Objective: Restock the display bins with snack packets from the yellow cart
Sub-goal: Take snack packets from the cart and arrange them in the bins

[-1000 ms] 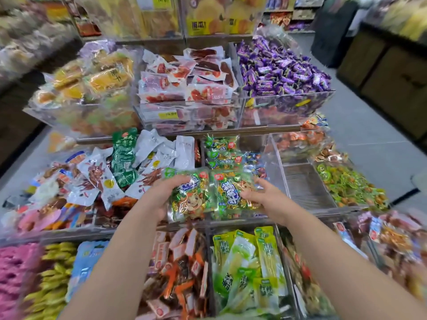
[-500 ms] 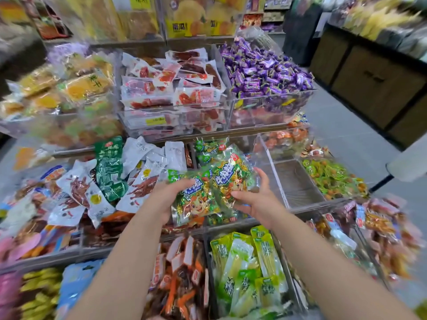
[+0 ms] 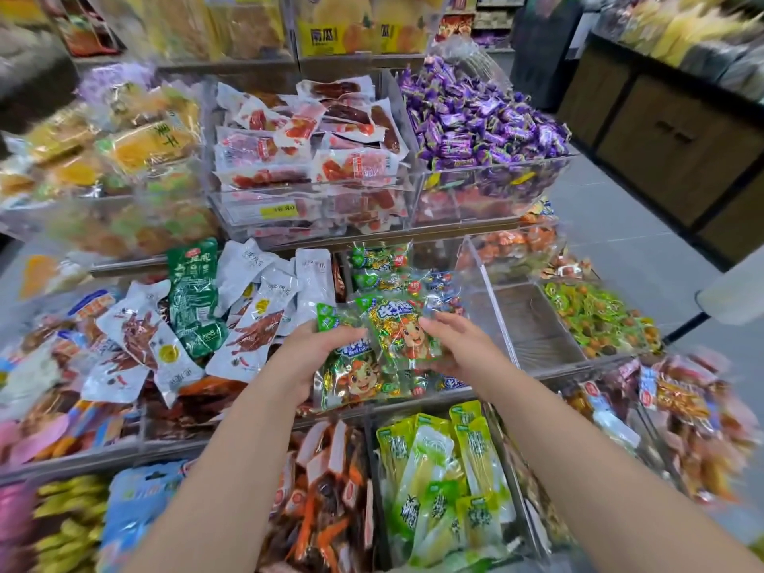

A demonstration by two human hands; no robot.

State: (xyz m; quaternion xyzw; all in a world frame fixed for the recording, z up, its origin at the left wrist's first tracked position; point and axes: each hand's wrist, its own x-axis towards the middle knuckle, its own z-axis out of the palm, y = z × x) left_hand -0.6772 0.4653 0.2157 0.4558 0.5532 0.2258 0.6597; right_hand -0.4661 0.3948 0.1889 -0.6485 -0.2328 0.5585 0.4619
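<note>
2 green snack pkts held overlapped above clear bin, 1 gripped in L hand at 9 o'clock, 1 pinched in R hand at 3, purple sweets bin at 1 o'clock

Left hand, right hand, gripping green packets, clear bin

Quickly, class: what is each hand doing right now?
Left hand: holding the lower green cartoon packet.
Right hand: holding the upper green cartoon packet.
</note>
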